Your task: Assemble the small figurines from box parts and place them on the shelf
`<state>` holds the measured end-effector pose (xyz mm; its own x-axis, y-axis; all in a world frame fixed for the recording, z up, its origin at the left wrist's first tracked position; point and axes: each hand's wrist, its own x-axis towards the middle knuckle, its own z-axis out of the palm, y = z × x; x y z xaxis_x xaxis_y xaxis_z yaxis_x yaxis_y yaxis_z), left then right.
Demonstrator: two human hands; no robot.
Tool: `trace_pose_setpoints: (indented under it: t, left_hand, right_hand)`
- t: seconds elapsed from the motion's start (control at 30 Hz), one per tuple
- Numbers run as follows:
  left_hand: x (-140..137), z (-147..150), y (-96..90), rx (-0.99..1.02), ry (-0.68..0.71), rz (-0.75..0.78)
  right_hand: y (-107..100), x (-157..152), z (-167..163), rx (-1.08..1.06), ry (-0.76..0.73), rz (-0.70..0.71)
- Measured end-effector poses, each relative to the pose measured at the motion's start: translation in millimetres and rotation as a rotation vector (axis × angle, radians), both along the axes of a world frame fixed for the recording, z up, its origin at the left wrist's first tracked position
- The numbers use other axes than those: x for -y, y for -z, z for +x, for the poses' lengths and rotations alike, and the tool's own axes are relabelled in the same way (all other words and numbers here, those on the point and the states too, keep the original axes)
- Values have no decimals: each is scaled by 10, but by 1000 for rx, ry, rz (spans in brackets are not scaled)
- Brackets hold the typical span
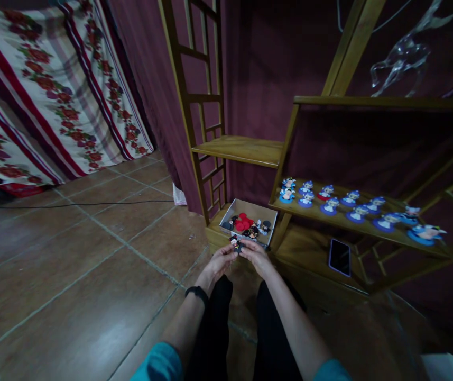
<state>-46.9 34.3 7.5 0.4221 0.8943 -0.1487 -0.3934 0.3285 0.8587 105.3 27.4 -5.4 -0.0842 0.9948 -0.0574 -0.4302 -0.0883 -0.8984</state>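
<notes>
Between my two hands, in front of the white box, is a small toy figurine (234, 242) with a dark head and a dark round base. My left hand (223, 259) grips it from the left, and my right hand (255, 254) holds its base from the right. The box (273, 221) sits on the lowest shelf just beyond my fingers. Inside it lie red discs (243, 221) and several dark figurines (255, 230). Its near wall is partly behind my hands.
Several figurines on blue and purple bases (330, 205) stand in rows on the wooden shelf to the right. Below them lies a phone (340, 257). A higher shelf (242, 148) juts out above the box. A black cable (91, 204) crosses the tiled floor.
</notes>
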Motion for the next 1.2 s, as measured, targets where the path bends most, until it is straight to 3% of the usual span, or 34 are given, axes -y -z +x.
trace_pose_setpoints:
  t: [0.27,0.57,1.2]
  left_hand:
    - [53,47,-87,-46,-85,100]
    - [18,117,12,-281,-286,155]
    - [-85,154,266,-395,-270,293]
  right_hand:
    - [-96,34,-14,-33,-38,-2]
    - [-38,17,-21,-31,4,-93]
    - [86,-35,-42,13,62,-154]
